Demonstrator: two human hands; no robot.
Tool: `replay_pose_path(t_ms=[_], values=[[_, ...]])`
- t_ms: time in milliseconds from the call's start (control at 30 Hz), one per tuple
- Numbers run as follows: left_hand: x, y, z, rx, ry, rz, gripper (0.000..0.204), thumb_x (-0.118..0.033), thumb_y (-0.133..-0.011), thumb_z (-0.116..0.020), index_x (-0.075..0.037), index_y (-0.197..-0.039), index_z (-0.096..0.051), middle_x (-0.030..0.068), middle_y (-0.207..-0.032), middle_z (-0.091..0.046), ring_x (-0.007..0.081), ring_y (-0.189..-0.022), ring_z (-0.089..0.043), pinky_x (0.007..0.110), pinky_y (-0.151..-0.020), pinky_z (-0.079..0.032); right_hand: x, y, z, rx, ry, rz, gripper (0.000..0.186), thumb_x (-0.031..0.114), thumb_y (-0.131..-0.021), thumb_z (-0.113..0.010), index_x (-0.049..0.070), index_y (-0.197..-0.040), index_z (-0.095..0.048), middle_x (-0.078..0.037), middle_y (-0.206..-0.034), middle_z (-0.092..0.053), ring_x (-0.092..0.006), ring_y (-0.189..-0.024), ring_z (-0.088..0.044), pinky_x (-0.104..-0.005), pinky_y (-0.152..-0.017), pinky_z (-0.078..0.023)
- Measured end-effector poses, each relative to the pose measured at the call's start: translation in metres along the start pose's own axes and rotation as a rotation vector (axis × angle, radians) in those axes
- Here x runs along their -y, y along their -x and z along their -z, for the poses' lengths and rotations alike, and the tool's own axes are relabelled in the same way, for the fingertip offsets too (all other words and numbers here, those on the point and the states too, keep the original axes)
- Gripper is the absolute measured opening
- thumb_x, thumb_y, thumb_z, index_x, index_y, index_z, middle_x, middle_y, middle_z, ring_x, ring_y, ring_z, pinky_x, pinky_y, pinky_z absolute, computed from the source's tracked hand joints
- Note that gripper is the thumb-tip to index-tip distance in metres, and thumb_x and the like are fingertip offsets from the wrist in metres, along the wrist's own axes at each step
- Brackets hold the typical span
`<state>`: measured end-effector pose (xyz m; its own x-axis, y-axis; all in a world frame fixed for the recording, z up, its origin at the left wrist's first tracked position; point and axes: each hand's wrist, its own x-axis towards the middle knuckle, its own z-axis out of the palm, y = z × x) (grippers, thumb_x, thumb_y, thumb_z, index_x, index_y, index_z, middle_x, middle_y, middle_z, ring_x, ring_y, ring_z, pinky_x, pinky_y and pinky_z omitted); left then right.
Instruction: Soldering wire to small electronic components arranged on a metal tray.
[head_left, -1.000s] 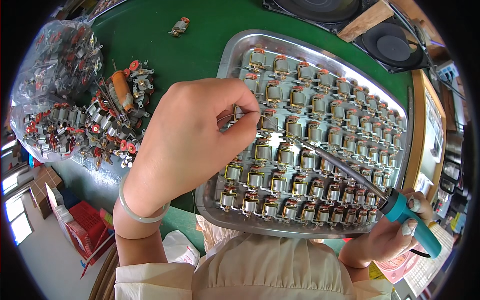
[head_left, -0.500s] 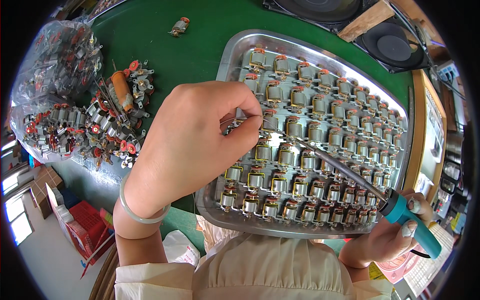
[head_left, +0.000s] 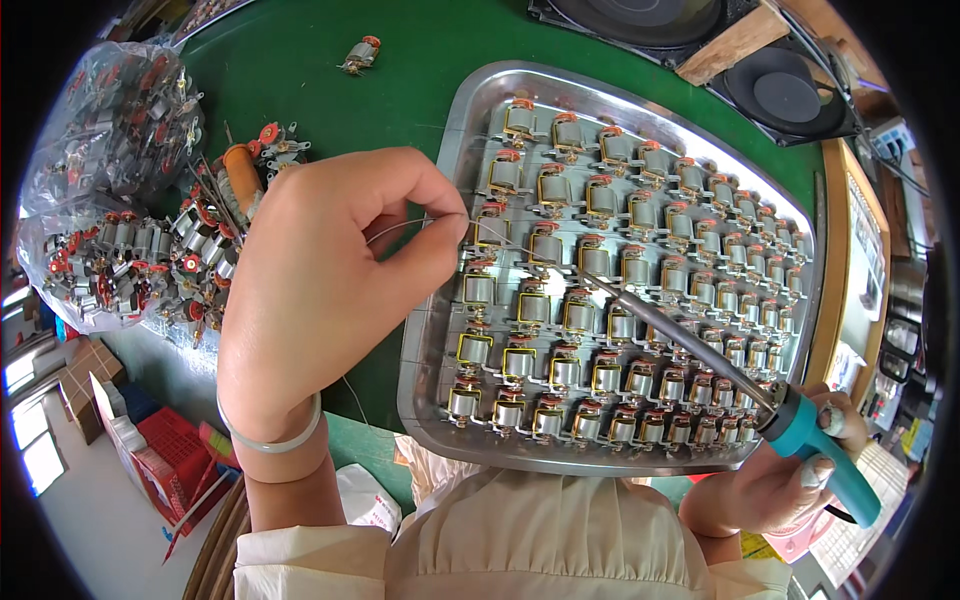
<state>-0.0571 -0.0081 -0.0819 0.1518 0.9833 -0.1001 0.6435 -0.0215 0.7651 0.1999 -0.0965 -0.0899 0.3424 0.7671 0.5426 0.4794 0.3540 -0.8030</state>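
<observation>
My left hand (head_left: 335, 255) pinches a thin solder wire (head_left: 500, 236) between thumb and forefinger, over the left rim of a metal tray (head_left: 425, 400). The wire runs right toward the tip of a soldering iron (head_left: 690, 345), whose teal handle my right hand (head_left: 790, 480) grips at the tray's lower right corner. Rows of small silver motors (head_left: 545, 243) with reddish ends and yellowish wire fill the tray. The iron's tip is among the motors left of the middle; whether it touches a terminal I cannot tell.
Left of my hand lies a heap of loose motors (head_left: 130, 240) beside a clear plastic bag (head_left: 120, 120) of more. An orange cylindrical handle (head_left: 242, 178) rests on the heap. One motor (head_left: 360, 54) lies alone on the green table (head_left: 290, 80). Black speakers (head_left: 780, 90) stand at the far right.
My left hand has moved left, away from the iron's tip, and more wire shows between them. The iron has stayed nearly in place, and the tray appears shifted slightly.
</observation>
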Motion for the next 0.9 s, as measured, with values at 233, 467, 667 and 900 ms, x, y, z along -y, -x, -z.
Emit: replay_pose_path(t_ms=[233,467,667,900], values=[[0.004,0.0,0.001,-0.023,-0.042,-0.083,0.005,0.0,-0.065,-0.058,0.0,-0.069,-0.054,-0.0051,-0.049,-0.031,0.0015,-0.045,-0.025,0.018,-0.041,-0.019,0.003,0.001,-0.008,0.08,0.019,-0.086,0.043,0.044,-0.073,-0.054,0.003,-0.083,-0.045,-0.006,-0.064,-0.043,-0.0156,-0.057,-0.041,-0.0257,-0.054,-0.033],[0.01,-0.002,-0.002,-0.028,-0.015,-0.164,0.005,0.0,-0.065,-0.057,0.0,-0.068,-0.054,-0.0036,-0.048,-0.033,0.0021,-0.044,-0.026,0.019,-0.041,-0.02,0.005,0.002,-0.01,0.058,0.004,-0.106,0.044,0.044,-0.072,-0.055,0.003,-0.083,-0.044,-0.007,-0.069,-0.044,-0.0165,-0.062,-0.042,-0.026,-0.057,-0.034],[0.009,-0.003,-0.004,-0.014,-0.009,-0.187,0.004,0.001,-0.064,-0.057,0.0,-0.067,-0.054,-0.0033,-0.048,-0.034,0.0023,-0.044,-0.026,0.019,-0.04,-0.02,0.001,0.003,-0.008,0.082,-0.004,-0.098,0.044,0.043,-0.072,-0.056,0.003,-0.083,-0.044,-0.007,-0.069,-0.044,-0.0165,-0.062,-0.042,-0.0265,-0.057,-0.034],[0.007,0.0,0.001,-0.055,0.002,-0.118,0.005,0.002,-0.064,-0.057,-0.001,-0.068,-0.055,-0.0044,-0.049,-0.033,0.0017,-0.045,-0.025,0.018,-0.041,-0.019,0.003,0.001,-0.01,0.08,-0.01,-0.081,0.041,0.041,-0.074,-0.054,0.003,-0.085,-0.044,-0.006,-0.067,-0.043,-0.0155,-0.059,-0.04,-0.0261,-0.055,-0.032]])
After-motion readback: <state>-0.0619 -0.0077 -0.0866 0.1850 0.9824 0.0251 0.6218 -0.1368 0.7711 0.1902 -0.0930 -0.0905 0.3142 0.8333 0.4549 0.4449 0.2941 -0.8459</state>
